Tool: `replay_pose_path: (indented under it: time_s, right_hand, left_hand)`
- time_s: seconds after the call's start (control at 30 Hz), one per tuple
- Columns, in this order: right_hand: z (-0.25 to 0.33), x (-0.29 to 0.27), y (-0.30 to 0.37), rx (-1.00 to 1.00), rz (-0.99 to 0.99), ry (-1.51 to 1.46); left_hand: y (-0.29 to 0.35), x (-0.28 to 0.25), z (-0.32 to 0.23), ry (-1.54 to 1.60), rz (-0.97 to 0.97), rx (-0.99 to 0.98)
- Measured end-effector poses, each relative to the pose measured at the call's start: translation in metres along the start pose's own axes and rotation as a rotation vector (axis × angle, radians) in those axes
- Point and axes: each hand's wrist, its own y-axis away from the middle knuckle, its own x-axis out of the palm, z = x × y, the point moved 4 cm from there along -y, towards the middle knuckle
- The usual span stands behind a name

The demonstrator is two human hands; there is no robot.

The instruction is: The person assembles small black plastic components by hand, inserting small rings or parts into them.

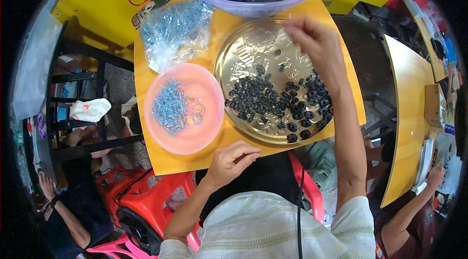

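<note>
A round gold tray [229, 52] holds many small black plastic pieces [253, 98], with larger black ring-like pieces [317, 95] toward its right side. My right hand [317, 39] is above the tray's far right part, just below the purple basin. Its fingertips are smeared by motion, so whether they hold anything cannot be told. At the table's near edge, between the pink bowl and the tray, my left hand [231, 161] has its fingers curled and pressed together. Whatever it may hold is hidden. The pink bowl [209, 130] contains small blue-grey pieces [169, 108] and several coloured rings [196, 115].
A light purple basin [253, 8] full of black pieces stands at the far edge. Left of it lies a clear plastic bag [178, 27] of blue-grey pieces, beside a dark phone-like object [151, 8]. Co-workers' arms [407, 215] show at both sides. A red stool [146, 200] stands below left.
</note>
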Motion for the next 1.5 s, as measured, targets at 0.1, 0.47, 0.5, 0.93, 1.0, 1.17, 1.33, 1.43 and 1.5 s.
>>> replay_pose_path:
  time_s: [0.1, 0.47, 0.5, 0.93, 1.0, 1.17, 1.33, 1.43, 1.5]
  right_hand:
    - [-0.001, -0.002, 0.056, 0.198, 0.263, 0.123]
    - [0.006, -0.014, 0.135, 0.164, 0.128, 0.415]
    - [0.008, -0.012, 0.136, 0.131, 0.121, 0.444]
    - [0.015, -0.003, 0.141, 0.08, 0.069, 0.227]
    - [0.015, 0.001, 0.149, 0.183, 0.098, -0.057]
    - [0.032, 0.02, 0.176, 0.566, 0.275, -0.864]
    - [0.054, 0.028, 0.184, 0.561, 0.368, -0.963]
    - [0.061, 0.035, 0.185, 0.508, 0.42, -0.986]
    - [0.061, 0.038, 0.186, 0.511, 0.436, -0.987]
  left_hand:
    - [0.001, -0.001, 0.001, 0.022, -0.001, -0.05]
    - [0.006, 0.004, 0.002, 0.08, -0.044, -0.066]
    - [0.006, 0.004, 0.001, 0.075, -0.045, -0.062]
    - [0.009, 0.006, 0.004, 0.085, -0.057, -0.132]
    - [0.009, 0.006, 0.002, 0.18, -0.051, -0.155]
    - [0.014, 0.004, -0.031, 0.399, -0.171, -0.183]
    - [0.017, -0.003, -0.058, 0.462, -0.254, -0.106]
    - [0.023, -0.006, -0.065, 0.453, -0.274, -0.041]
    - [0.026, -0.008, -0.064, 0.433, -0.275, -0.034]
